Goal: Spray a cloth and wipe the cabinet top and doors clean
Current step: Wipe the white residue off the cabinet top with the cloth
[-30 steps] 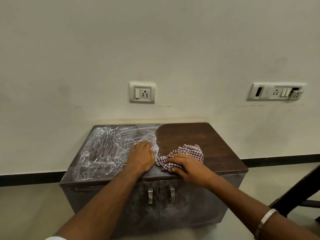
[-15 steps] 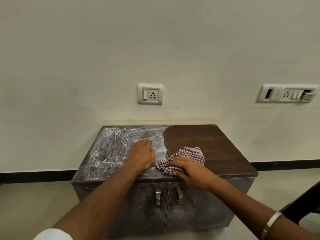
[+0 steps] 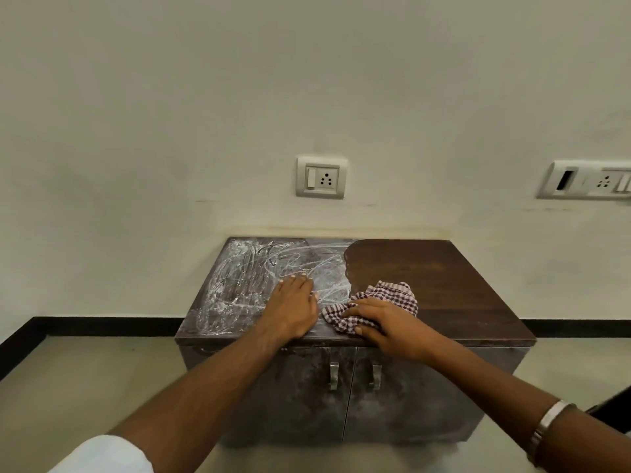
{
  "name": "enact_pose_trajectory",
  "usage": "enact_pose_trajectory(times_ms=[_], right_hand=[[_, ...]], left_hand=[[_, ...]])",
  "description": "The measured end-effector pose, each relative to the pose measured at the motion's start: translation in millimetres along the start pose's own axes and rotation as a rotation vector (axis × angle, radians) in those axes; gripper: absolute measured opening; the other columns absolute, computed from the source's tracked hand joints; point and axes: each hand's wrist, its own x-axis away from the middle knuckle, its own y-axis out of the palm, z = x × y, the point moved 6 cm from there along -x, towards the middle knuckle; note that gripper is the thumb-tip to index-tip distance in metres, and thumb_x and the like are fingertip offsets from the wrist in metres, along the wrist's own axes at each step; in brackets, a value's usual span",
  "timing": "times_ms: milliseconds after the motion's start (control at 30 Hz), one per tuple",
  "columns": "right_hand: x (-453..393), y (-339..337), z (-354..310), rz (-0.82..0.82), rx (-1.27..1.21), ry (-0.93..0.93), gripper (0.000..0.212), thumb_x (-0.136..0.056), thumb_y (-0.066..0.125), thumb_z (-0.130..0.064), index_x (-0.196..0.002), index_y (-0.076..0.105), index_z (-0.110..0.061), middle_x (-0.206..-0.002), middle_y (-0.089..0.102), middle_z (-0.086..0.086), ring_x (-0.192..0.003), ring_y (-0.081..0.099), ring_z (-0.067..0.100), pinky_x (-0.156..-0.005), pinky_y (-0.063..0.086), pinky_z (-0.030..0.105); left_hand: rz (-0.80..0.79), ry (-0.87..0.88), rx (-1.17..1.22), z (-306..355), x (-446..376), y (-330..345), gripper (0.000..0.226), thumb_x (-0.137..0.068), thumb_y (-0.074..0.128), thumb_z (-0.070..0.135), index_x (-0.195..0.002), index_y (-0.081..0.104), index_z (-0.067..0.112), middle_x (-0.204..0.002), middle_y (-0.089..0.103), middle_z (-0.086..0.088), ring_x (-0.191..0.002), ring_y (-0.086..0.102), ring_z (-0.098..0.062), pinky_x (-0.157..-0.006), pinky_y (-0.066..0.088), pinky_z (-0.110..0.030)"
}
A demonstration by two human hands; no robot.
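A low dark wooden cabinet (image 3: 461, 288) stands against the wall. Its top is smeared white on the left half and dark and clean on the right. My left hand (image 3: 293, 308) lies flat, palm down, on the smeared part near the front edge. Just right of it, my right hand (image 3: 386, 322) presses a crumpled purple-and-white checked cloth (image 3: 389, 293) onto the top at the border of the smear, fingers curled over the cloth's near side. Two dusty doors (image 3: 403, 397) with metal handles (image 3: 334, 375) face me. No spray bottle is in view.
The wall behind carries a socket plate (image 3: 321, 177) above the cabinet and a switch panel (image 3: 587, 180) at the right edge. Pale floor surrounds the cabinet, with a black skirting (image 3: 85, 326) along the wall. A dark object (image 3: 614, 404) juts in at the lower right.
The view has shifted so the cabinet sits further right in the frame. Both hands keep nearly the same places on the top; the cloth has barely moved.
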Motion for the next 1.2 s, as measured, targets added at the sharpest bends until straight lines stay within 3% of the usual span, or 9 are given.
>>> enact_pose_trajectory(times_ms=[533,700,867,1200], right_hand=[[-10.0,10.0,-19.6,-0.021,-0.01,-0.063,0.038,-0.096,0.052,-0.034,-0.134,0.054,-0.028,-0.14,0.05,-0.004,-0.13,0.043,0.01,-0.111,0.032,0.025],[-1.0,1.6,-3.8,-0.05,-0.024,-0.051,0.038,-0.096,0.052,-0.034,-0.134,0.053,-0.028,-0.14,0.05,-0.006,-0.129,0.043,0.007,-0.107,0.026,0.012],[-22.7,3.4,-12.3,-0.013,0.006,-0.021,0.038,-0.097,0.052,-0.031,-0.134,0.054,-0.027,-0.14,0.05,-0.002,-0.129,0.044,0.013,-0.108,0.03,0.022],[-12.6,6.3,-5.4,-0.072,-0.023,-0.056,0.038,-0.097,0.05,-0.037,-0.135,0.052,-0.031,-0.142,0.047,-0.007,-0.131,0.041,0.007,-0.11,0.029,0.02]], left_hand=[[-0.023,-0.085,0.015,-25.1,13.1,-1.8,0.057,-0.103,0.027,0.042,-0.154,0.018,0.018,-0.161,0.017,-0.006,-0.149,0.012,-0.025,-0.121,0.006,-0.044],[-0.03,-0.081,0.004,-30.4,13.8,-2.1,0.058,-0.103,0.026,0.042,-0.154,0.016,0.017,-0.162,0.015,-0.006,-0.149,0.012,-0.025,-0.122,0.007,-0.045],[-0.028,-0.086,-0.007,-36.2,14.1,-3.2,0.058,-0.103,0.025,0.043,-0.154,0.016,0.017,-0.162,0.014,-0.006,-0.149,0.011,-0.025,-0.122,0.006,-0.043],[-0.014,-0.08,0.026,-40.0,11.8,-1.0,0.057,-0.103,0.026,0.041,-0.154,0.017,0.017,-0.162,0.015,-0.006,-0.149,0.011,-0.025,-0.122,0.006,-0.045]])
